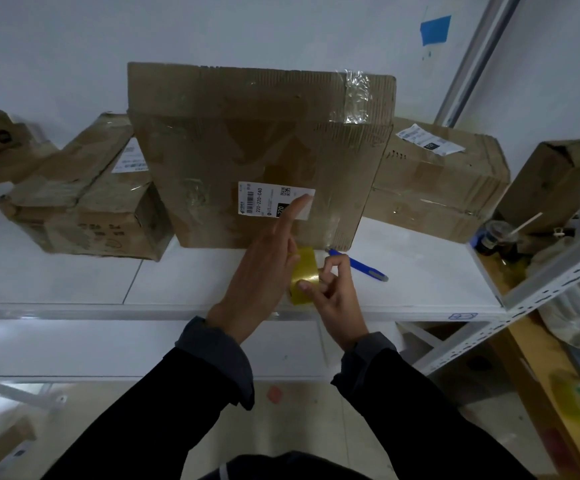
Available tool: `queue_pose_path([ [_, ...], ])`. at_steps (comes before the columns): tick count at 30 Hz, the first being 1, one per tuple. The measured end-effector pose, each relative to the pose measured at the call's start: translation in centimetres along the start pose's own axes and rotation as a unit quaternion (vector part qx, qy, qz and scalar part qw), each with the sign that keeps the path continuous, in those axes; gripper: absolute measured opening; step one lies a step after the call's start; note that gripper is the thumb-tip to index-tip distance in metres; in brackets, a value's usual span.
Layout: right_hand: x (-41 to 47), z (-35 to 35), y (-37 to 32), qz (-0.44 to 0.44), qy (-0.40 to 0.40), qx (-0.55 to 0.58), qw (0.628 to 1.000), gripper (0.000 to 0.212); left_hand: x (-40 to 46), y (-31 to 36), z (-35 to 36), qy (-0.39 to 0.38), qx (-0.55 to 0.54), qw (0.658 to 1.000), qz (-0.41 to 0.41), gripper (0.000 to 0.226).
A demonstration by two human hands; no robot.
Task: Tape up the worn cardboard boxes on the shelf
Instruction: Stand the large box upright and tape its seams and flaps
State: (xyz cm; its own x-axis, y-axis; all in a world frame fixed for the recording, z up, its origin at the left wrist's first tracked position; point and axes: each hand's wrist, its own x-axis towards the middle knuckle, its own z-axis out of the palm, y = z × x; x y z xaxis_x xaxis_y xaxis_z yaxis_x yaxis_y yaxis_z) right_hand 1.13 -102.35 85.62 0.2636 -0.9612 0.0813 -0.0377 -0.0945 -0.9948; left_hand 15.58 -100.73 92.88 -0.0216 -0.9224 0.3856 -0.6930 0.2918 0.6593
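- Two hands at the shelf [212, 282] edge, gripping one yellow tape roll [304, 271].
- Left hand [264, 271] against the roll, index finger raised.
- Right hand [333, 296] pinching its face.
- Worn cardboard box [264, 147] upright just behind; blue pen [361, 266] beside.
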Motion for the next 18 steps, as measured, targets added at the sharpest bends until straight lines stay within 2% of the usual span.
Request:
queue_pose_path([
  [3, -0.38, -0.25, -0.01, -0.003, -0.007, -0.005, 1.000, 0.027, 0.18, -0.10, 0.32, -0.007, 0.007, 1.000, -0.030, 0.083],
  [9, -0.32, -0.43, -0.03, -0.002, -0.009, 0.037, 0.999, 0.034, 0.18, -0.05, 0.63, -0.013, -0.015, 0.999, -0.032, 0.082],
  [18, -0.22, -0.03, 0.03, 0.009, -0.014, -0.027, 0.999, 0.015, 0.27, 0.42, 0.94, -0.008, 0.008, 0.998, -0.064, 0.077],
])
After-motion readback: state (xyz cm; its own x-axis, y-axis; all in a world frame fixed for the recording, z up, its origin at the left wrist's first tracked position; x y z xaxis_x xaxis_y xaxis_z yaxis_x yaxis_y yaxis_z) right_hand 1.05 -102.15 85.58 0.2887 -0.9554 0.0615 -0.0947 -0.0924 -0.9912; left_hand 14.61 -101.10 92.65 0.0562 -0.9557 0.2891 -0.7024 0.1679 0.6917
